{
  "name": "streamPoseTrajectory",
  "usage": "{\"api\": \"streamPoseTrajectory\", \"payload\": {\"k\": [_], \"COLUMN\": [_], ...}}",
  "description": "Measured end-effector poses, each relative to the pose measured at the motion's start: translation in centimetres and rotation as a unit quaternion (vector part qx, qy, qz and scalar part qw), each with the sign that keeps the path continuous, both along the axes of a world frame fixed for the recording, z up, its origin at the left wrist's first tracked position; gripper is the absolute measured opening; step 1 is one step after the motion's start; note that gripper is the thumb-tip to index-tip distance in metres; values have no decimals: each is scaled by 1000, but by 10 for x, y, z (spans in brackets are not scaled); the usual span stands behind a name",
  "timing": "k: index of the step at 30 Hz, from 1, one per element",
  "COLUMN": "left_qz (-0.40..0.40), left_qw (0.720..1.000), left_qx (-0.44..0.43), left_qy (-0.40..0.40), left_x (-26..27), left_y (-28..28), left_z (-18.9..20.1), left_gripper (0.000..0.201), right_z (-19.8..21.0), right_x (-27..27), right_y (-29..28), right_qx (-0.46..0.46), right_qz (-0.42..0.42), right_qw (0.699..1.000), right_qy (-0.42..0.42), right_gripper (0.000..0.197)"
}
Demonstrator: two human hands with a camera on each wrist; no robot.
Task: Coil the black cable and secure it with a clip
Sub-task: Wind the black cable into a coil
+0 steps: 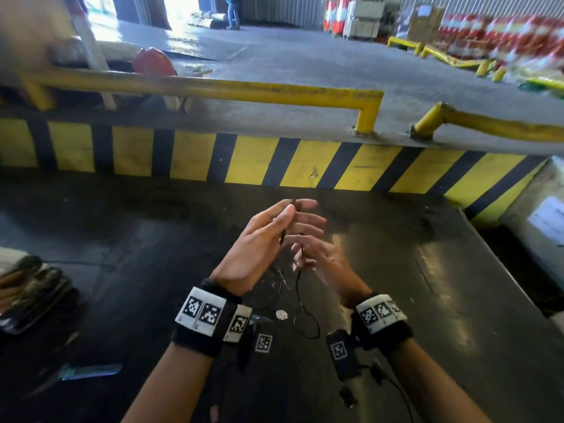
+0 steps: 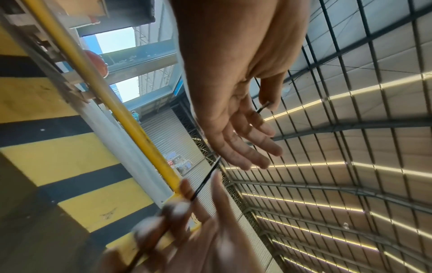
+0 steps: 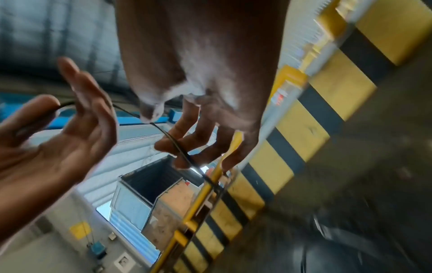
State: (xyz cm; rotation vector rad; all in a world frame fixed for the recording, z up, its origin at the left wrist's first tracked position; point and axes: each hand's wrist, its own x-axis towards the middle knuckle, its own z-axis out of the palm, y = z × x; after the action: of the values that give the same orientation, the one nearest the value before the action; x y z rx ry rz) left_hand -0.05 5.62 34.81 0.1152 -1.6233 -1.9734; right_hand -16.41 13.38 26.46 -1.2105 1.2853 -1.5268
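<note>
Both hands (image 2: 236, 118) pinch the black cable (image 2: 205, 182).

The floor (image 1: 396, 300) is dark, shiny and a bit scratched. Its far edge meets a low wall (image 1: 195, 157) with yellow and black stripes. Near the middle of the floor lies a small round silver disc (image 1: 281, 315). Just beside the disc lies a little square tag (image 1: 263, 343) with a black and white pattern. By the left edge sits a pile of dark folded things (image 1: 30, 294). Near it lies a flat blue-green strip (image 1: 91, 370).
</note>
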Motion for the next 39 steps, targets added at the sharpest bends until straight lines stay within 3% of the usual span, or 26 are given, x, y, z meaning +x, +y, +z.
{"api": "streamPoseTrajectory", "payload": {"k": [3,5,9,11,14,18,21,25,27,35,39], "left_qz": [26,58,121,156,186,176,121,41,-1,-72,-76], "left_qw": [999,998,991,984,972,951,944,970,982,991,995], "left_qx": [0,-10,-54,-78,-128,-221,-263,-203,-160,-82,-54], "left_qy": [23,30,3,-20,-61,-130,-158,-127,-100,-84,-40], "left_x": [-13,-20,-30,-35,-43,-49,-48,-39,-34,-26,-22], "left_y": [-17,-31,-54,-63,-74,-71,-54,-23,-10,11,15], "left_z": [16,27,41,44,39,22,11,11,13,10,14], "left_gripper": [39,36,35,37,33,24,25,27,31,40,40], "right_z": [-31,-42,-32,-14,23,82,122,160,172,184,157], "right_x": [27,41,48,43,34,19,7,-12,-18,-38,-60], "right_y": [7,15,34,44,57,64,60,44,35,8,-11], "right_qx": [42,55,41,26,6,-48,-76,-94,-105,-107,-62], "right_qz": [46,44,10,-6,-31,-102,-128,-162,-164,-137,-102], "right_qw": [992,992,999,996,987,947,917,868,861,863,895], "right_qy": [-114,-104,15,81,157,300,370,460,470,474,431], "right_gripper": [62,52,33,21,18,24,22,20,17,22,26]}}
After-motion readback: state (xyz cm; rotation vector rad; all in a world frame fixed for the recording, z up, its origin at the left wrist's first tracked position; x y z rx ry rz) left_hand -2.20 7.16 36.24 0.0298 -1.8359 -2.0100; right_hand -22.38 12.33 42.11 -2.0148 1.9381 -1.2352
